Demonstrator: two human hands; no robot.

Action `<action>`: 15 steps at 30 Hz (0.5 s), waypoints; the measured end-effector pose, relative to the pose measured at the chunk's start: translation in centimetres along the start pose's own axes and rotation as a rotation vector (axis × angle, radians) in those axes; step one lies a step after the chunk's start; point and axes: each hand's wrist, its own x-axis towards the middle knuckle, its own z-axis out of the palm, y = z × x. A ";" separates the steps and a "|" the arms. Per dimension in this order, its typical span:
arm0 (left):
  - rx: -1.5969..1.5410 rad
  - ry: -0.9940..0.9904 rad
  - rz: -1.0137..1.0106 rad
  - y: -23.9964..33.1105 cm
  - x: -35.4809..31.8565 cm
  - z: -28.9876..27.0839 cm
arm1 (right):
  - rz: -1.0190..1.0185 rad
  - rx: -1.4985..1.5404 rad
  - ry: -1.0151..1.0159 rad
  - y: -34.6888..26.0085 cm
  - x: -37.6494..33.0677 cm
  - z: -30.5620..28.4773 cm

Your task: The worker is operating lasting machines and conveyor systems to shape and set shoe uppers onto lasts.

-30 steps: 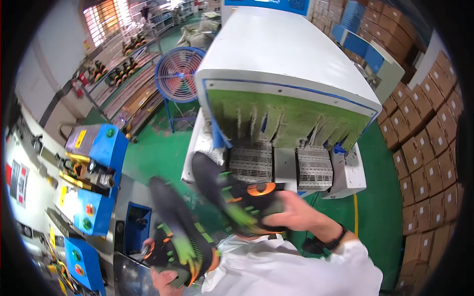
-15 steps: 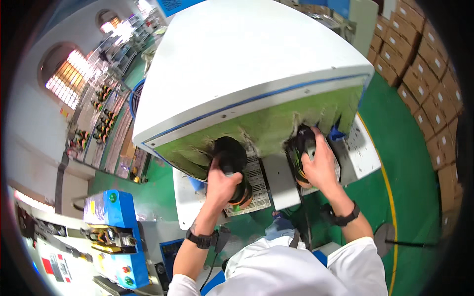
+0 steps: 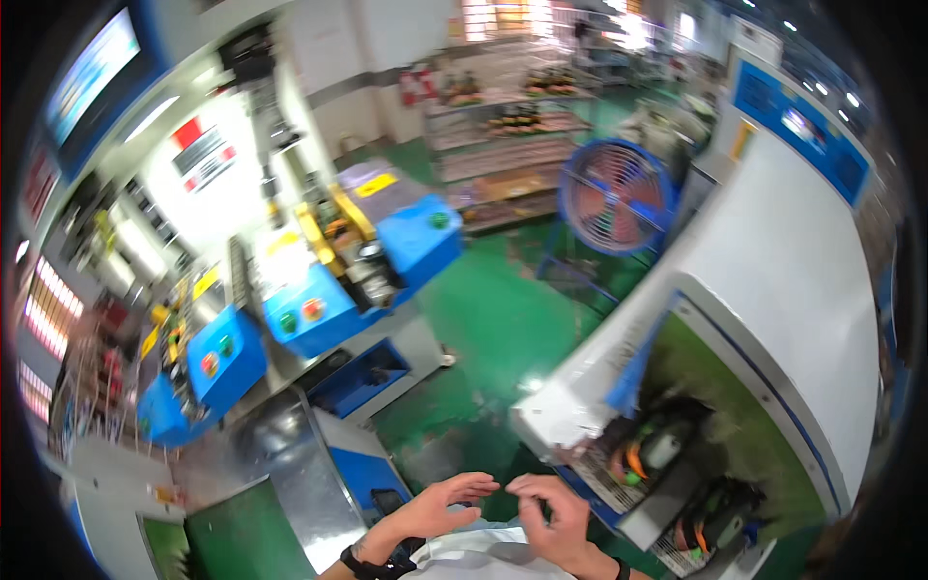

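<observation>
Left hand, lower centre: empty, fingers loosely curled. Right hand, just beside: empty, half-curled. Upper shoe and lower shoe, black, lower right: clear of both hands, at the white machine's mouth.

Place: footwear factory workshop
Left machines: blue fronts, red and green push buttons
Right machine: large, white; dark shoes on slatted belts
Far rack: tiers, rows of shoes
Far fan: blue, standing, industrial type
Floor: green paint, scuffed
</observation>
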 end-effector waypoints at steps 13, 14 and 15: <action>0.483 1.500 -0.426 -30.3 -25.6 -6.0 | -0.475 0.000 -1.326 -4.6 -1.2 31.1; 0.427 1.588 -0.433 -31.5 -26.9 -5.2 | -0.538 0.010 -1.402 -4.1 -2.2 33.5; 0.319 1.638 -0.582 -31.6 -28.2 -4.8 | -0.578 -0.132 -1.517 -3.7 -2.9 36.0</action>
